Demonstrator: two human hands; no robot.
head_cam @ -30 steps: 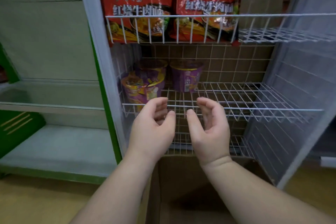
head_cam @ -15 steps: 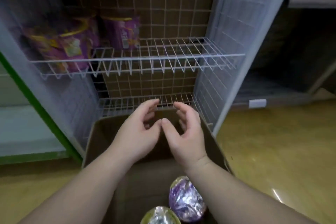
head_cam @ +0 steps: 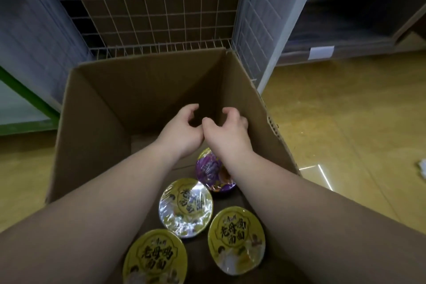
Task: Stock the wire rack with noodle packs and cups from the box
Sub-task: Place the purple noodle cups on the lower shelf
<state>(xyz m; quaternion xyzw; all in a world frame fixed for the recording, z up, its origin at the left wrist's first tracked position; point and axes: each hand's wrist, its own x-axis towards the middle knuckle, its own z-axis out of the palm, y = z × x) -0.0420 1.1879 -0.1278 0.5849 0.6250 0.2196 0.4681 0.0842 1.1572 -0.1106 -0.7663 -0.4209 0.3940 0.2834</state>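
1. Neither hand grips anything: the left hand [head_cam: 182,131] and right hand [head_cam: 227,132] hang side by side with fingers loosely curled and empty, thumbs almost touching, inside the open brown cardboard box [head_cam: 96,108].

2. Biggest change: a second ago both hands were up at the middle shelf of the white wire rack [head_cam: 161,11], level with the purple cups already standing there. Now they have dropped into the box, and the view has tipped down with them, so only the rack's lower grid and bottom shelf show, just behind the box's far wall.

3. That reads as one placing finished and the next pick starting.

4. Stock left in the box, all nearer the person than the hands:
   - three round yellow-lidded noodle cups [head_cam: 185,207], one near the middle of the box floor and two against the near wall;
   - one round purple-lidded noodle cup [head_cam: 211,168], directly under the right wrist and partly hidden by it.

5. No noodle packs show in the box, though the arms cover part of its floor.

6. Nearest to the hands is the purple cup, so it looks the likely next grab; nothing is touched yet.
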